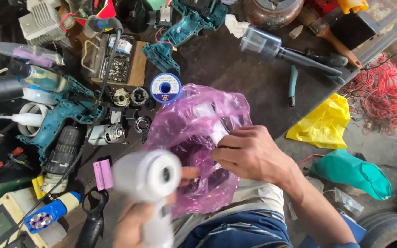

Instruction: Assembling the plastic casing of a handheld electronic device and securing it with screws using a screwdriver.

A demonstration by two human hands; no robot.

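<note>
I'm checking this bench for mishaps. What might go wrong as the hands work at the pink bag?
The right hand digs into the thin pink plastic bag, which might tear and spill. The left hand grips a blurred white tool close to a loose pink cell, which it might knock off the crowded table.

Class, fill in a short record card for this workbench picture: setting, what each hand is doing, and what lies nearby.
Setting: cluttered dark workbench, seen from above
Left hand: grips a blurred white tool
Right hand: reaches into a pink plastic bag
Beside the bag: solder spool, small motor, teal drill
Right of bench: yellow bag, green bag, red wires
</note>
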